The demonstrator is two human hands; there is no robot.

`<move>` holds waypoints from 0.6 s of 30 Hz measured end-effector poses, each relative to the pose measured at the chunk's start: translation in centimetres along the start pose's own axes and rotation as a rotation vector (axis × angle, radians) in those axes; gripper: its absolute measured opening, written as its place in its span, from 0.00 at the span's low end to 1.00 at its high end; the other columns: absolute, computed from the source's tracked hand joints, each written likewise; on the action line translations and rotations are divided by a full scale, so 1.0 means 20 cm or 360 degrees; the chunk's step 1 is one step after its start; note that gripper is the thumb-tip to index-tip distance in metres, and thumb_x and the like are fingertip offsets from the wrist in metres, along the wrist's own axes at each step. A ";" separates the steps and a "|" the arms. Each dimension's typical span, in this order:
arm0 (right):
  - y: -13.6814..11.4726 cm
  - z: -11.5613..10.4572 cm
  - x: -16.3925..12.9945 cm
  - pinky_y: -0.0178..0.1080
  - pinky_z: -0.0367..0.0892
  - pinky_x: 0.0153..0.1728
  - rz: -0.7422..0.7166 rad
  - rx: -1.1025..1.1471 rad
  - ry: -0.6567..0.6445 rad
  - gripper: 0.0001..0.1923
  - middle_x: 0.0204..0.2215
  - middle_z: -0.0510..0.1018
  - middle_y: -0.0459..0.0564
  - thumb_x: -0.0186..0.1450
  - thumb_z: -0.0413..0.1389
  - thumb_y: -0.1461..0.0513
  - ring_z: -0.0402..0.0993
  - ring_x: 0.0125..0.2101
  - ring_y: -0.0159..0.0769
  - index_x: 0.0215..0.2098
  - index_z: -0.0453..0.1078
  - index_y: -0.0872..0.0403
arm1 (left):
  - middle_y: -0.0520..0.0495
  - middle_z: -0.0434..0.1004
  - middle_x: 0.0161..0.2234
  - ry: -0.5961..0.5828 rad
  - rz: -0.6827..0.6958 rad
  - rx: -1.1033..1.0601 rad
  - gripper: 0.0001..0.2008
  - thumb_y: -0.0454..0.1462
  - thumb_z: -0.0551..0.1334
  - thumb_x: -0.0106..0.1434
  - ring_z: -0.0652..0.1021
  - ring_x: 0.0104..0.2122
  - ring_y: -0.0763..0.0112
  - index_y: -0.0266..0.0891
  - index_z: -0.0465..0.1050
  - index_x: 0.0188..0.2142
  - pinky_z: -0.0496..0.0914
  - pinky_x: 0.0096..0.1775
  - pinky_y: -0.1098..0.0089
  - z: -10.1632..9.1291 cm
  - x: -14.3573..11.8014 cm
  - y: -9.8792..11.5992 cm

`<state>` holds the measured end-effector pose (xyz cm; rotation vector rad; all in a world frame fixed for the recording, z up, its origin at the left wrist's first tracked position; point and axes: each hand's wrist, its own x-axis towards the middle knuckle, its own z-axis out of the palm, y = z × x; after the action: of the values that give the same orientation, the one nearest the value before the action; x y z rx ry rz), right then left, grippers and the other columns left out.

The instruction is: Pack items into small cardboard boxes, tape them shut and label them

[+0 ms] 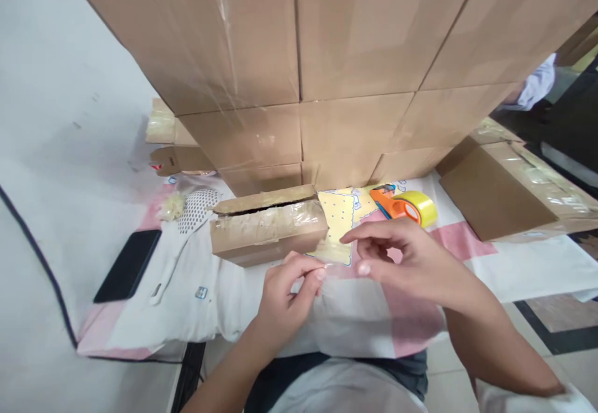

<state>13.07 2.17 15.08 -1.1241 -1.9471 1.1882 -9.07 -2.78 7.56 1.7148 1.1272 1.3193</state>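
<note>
My left hand point(294, 288) is closed in a pinch, thumb against forefinger, at the near side of a small cardboard box point(268, 229). Whatever lies between its fingertips is too small or clear to make out. My right hand point(397, 254) hovers just to the right, its thumb and forefinger apart and nothing visible between them. Creased clear tape covers the top of the small box, where a dark gap runs along one flap. Behind my right hand lies an orange tape dispenser point(390, 204) with a yellow roll of tape point(420, 207).
A tall stack of taped cardboard boxes point(355, 126) rises behind the cloth-covered table point(355, 313). On the left lie a black phone point(128, 265), a perforated white strainer point(199, 207) and a crumpled ball of tape point(171, 206). Another carton point(495, 195) stands right; a person's sleeve point(537, 83) shows beyond.
</note>
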 end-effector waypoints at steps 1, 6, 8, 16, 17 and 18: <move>-0.04 0.03 0.03 0.35 0.59 0.22 -0.0058 -0.0031 -0.0078 0.11 0.21 0.72 0.44 0.65 0.64 0.53 0.65 0.22 0.30 0.38 0.81 0.51 | 0.53 0.75 0.23 0.0018 0.0016 0.0037 0.08 0.35 0.60 0.70 0.74 0.26 0.73 0.42 0.76 0.34 0.67 0.31 0.74 -0.01 -0.01 0.00; -0.14 0.11 0.22 0.35 0.58 0.25 -0.0381 -0.0238 -0.0243 0.12 0.23 0.74 0.45 0.69 0.59 0.61 0.65 0.24 0.29 0.28 0.78 0.52 | 0.53 0.74 0.22 0.0201 -0.0259 0.0042 0.08 0.40 0.61 0.70 0.72 0.22 0.74 0.42 0.77 0.36 0.63 0.25 0.74 -0.06 -0.06 0.00; -0.16 0.13 0.32 0.36 0.56 0.25 -0.0482 -0.0339 -0.0247 0.13 0.23 0.73 0.45 0.69 0.59 0.61 0.65 0.25 0.30 0.26 0.77 0.53 | 0.54 0.73 0.22 0.0286 -0.0483 -0.0125 0.10 0.43 0.62 0.70 0.71 0.20 0.76 0.41 0.76 0.38 0.63 0.23 0.74 -0.07 -0.06 0.00; -0.19 0.26 0.65 0.36 0.50 0.22 -0.0480 -0.0357 -0.0453 0.16 0.18 0.65 0.41 0.66 0.60 0.58 0.55 0.22 0.27 0.21 0.70 0.54 | 0.56 0.75 0.21 0.0592 -0.0738 -0.0294 0.25 0.45 0.68 0.65 0.72 0.18 0.76 0.40 0.69 0.57 0.68 0.26 0.74 -0.25 0.03 0.02; -0.19 0.27 0.68 0.36 0.49 0.22 -0.0462 -0.0347 -0.0462 0.16 0.18 0.63 0.41 0.66 0.60 0.57 0.54 0.21 0.27 0.21 0.70 0.53 | 0.57 0.75 0.22 0.0596 -0.0744 -0.0258 0.31 0.45 0.68 0.65 0.73 0.19 0.75 0.42 0.63 0.64 0.69 0.26 0.74 -0.28 0.04 0.03; -0.19 0.28 0.70 0.36 0.48 0.21 -0.0444 -0.0338 -0.0471 0.16 0.17 0.62 0.41 0.65 0.60 0.57 0.53 0.21 0.27 0.21 0.69 0.53 | 0.58 0.76 0.22 0.0593 -0.0747 -0.0235 0.36 0.44 0.68 0.65 0.73 0.19 0.75 0.44 0.56 0.68 0.69 0.27 0.73 -0.30 0.05 0.03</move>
<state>0.68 11.41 16.86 -0.7720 -2.4107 1.0608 -14.61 -2.01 9.93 1.0321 1.4887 1.4004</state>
